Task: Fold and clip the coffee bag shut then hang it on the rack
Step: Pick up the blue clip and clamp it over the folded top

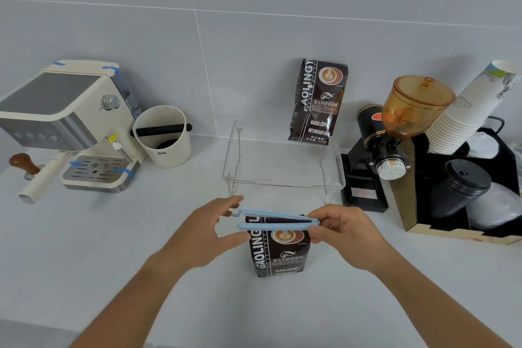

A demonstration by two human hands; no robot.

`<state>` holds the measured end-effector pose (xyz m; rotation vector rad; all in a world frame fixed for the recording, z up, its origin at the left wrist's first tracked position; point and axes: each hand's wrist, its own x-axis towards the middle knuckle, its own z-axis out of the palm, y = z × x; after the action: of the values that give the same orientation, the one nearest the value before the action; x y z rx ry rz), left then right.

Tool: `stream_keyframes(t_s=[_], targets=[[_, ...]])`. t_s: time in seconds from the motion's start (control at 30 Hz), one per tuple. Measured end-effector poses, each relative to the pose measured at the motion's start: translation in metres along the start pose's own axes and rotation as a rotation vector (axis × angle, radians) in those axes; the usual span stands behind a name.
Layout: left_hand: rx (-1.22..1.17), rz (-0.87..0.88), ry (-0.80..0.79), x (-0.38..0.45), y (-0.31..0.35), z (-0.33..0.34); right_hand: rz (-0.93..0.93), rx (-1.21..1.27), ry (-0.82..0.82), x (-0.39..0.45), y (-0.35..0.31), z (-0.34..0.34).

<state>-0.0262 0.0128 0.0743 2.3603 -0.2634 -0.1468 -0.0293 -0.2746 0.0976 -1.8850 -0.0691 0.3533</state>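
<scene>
Standing upright on the pale grey tabletop (84, 263) at 6 o'clock, the dark brown printed coffee bag (278, 253) has its top caught between the 2 arms of a long light-blue plastic clip (275, 220). That clip lies level across the bag's top, its arms spread apart at the 9 o'clock end and joined at the 3 o'clock end. The right hand (343, 234) has its fingers clamped on the joined end. The left hand (206, 234) sits at the open end, fingers apart, the thumb under the lower arm and a fingertip just beside the upper one.

Beyond, at 12 o'clock, stands a clear acrylic rack (282, 169). Behind it a second dark brown coffee bag (317, 100) leans on the grey tiled wall. At 2 o'clock is a black grinder with an amber hopper (395, 135), beside a black box holding stacked white paper cups (466, 110). At 10 o'clock sit a cream espresso machine (70, 127) and a cream knock box (162, 135).
</scene>
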Motion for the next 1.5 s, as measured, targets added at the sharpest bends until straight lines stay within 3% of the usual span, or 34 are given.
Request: stream_keyframes(t_s=[0.13,0.3,0.53,0.83,1.07,1.27,1.4,1.5], targets=[[0.463,0.187,-0.226,0.022,0.017,-0.025,-0.029,-0.072,0.001,0.0,-0.001,0.0],[0.705,0.251,-0.384,0.032,0.03,-0.035,-0.116,-0.339,0.012,0.0,0.002,-0.002],[0.604,0.306,-0.373,0.032,0.029,-0.025,-0.276,-0.631,0.054,-0.001,-0.004,-0.005],[0.534,0.307,-0.297,0.031,0.019,-0.023,-0.367,-0.563,0.106,0.001,0.005,0.001],[0.208,0.181,-0.124,0.021,0.008,-0.008,-0.27,-0.356,0.163,0.004,0.016,0.003],[-0.24,-0.067,-0.035,0.007,0.008,0.017,-0.026,-0.129,0.105,0.007,0.044,0.012],[-0.582,-0.217,0.055,-0.002,0.006,0.046,0.006,-0.097,0.051,0.003,0.061,0.026],[-0.668,-0.259,0.113,-0.01,0.001,0.066,0.026,-0.074,0.082,-0.004,0.071,0.035]])
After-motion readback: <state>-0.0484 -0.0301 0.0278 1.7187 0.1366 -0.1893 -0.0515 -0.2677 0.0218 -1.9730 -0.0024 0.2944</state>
